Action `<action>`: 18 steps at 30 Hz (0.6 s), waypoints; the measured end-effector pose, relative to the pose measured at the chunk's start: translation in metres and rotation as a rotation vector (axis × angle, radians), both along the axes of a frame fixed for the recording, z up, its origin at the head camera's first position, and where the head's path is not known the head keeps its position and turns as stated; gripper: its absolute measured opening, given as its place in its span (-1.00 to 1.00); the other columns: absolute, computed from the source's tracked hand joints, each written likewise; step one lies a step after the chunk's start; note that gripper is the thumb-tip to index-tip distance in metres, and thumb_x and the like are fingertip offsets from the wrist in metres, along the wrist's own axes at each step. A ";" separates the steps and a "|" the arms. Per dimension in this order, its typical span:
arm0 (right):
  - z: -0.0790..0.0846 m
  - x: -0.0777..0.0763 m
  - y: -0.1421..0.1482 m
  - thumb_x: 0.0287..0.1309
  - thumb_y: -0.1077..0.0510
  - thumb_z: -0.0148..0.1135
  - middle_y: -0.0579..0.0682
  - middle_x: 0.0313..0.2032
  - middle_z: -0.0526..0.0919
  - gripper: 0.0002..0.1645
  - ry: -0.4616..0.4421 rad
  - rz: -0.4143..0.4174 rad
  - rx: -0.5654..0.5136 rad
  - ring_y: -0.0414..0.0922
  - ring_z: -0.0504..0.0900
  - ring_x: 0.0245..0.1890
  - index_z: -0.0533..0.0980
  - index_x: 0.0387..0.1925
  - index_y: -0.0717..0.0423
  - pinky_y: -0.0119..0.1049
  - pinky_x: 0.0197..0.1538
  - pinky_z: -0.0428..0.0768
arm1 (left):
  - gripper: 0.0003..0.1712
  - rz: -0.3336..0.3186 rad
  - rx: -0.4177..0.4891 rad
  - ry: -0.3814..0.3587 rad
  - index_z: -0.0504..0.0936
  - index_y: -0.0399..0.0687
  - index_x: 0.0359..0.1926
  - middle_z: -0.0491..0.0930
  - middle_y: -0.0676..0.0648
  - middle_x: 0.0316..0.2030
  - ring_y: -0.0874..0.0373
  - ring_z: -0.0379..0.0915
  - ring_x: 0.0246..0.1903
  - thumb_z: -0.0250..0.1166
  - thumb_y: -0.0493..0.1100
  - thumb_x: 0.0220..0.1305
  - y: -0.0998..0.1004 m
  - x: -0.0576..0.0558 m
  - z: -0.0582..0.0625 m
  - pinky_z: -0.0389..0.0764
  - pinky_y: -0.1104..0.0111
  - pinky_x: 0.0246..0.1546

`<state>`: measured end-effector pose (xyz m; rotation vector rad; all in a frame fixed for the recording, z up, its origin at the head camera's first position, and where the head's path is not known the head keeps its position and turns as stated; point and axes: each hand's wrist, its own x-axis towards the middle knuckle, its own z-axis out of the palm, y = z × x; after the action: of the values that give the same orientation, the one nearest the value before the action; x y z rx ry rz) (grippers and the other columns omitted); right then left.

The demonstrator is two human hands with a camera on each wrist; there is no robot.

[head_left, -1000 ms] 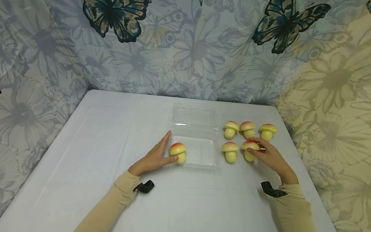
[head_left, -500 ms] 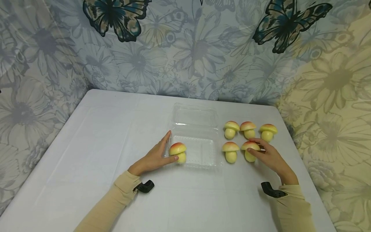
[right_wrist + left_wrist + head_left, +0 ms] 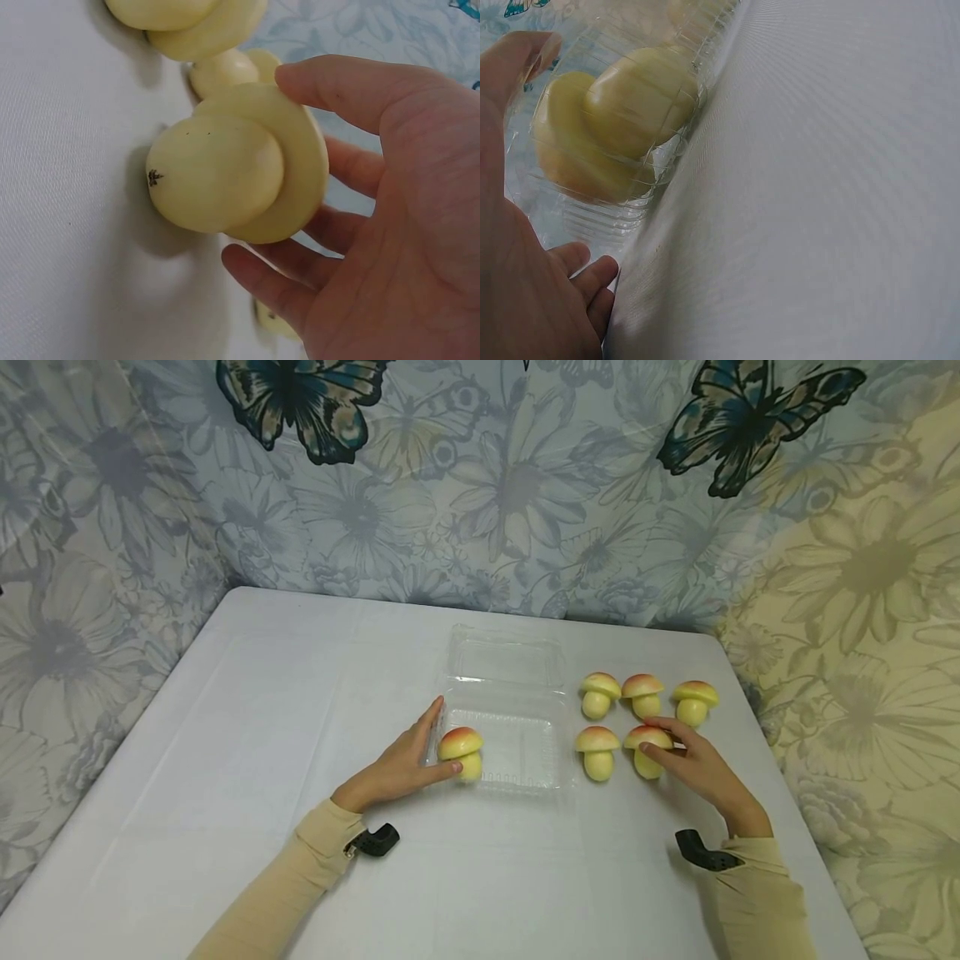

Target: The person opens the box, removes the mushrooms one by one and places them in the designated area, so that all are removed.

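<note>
At the table's middle stands a clear plastic clamshell container point(image 3: 517, 752) with its lid point(image 3: 504, 656) folded back. One toy mushroom point(image 3: 461, 753), red and yellow, is in its left end. My left hand point(image 3: 397, 768) holds that corner: the fingers lie along the left side, and the thumb bends over the front rim, as the left wrist view shows. To the right, my right hand point(image 3: 697, 764) grips another toy mushroom point(image 3: 217, 172) by its cap, thumb on one side and fingers on the other. This one's pale stem, with a small dark mark at its end, points toward me.
Around the right hand lie more toy mushrooms: one at its left point(image 3: 597, 753), and a back row with a left mushroom point(image 3: 598, 695), a middle mushroom point(image 3: 642, 695) and a right mushroom point(image 3: 693, 702). A patterned wall point(image 3: 510, 527) borders the white table point(image 3: 225, 760).
</note>
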<state>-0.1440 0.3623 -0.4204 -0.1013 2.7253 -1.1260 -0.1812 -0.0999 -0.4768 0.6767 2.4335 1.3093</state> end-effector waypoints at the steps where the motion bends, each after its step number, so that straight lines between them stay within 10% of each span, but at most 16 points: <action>1: 0.000 0.000 0.000 0.47 -0.06 0.15 0.26 0.40 0.37 -0.29 -0.001 0.000 -0.002 -0.68 0.39 -0.05 0.25 0.48 0.16 -0.52 -0.07 0.55 | 0.28 0.001 -0.003 0.000 -0.38 0.15 0.64 -0.19 -0.13 0.63 -0.06 -0.26 0.62 0.32 0.30 0.26 0.000 0.000 0.000 -0.05 -0.08 0.58; 9: 0.003 0.001 0.001 0.47 -0.05 0.15 0.21 0.36 0.44 -0.32 0.044 0.009 0.012 -0.63 0.35 0.06 0.30 0.45 0.16 -0.64 0.00 0.47 | 0.27 -0.002 0.006 -0.004 -0.38 0.17 0.64 -0.19 -0.11 0.63 -0.04 -0.25 0.62 0.32 0.29 0.27 0.000 0.000 -0.001 -0.06 -0.08 0.58; 18: 0.017 0.002 0.000 0.48 -0.06 0.13 0.24 0.41 0.37 -0.32 0.090 0.002 0.044 0.27 0.27 0.41 0.29 0.44 0.21 -0.17 0.31 0.39 | 0.27 0.002 0.005 -0.007 -0.38 0.17 0.64 -0.20 -0.10 0.63 -0.04 -0.26 0.62 0.32 0.29 0.26 0.000 0.000 -0.001 -0.06 -0.09 0.58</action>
<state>-0.1420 0.3621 -0.4032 -0.1521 2.8260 -1.0848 -0.1809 -0.1003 -0.4777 0.6703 2.4263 1.3167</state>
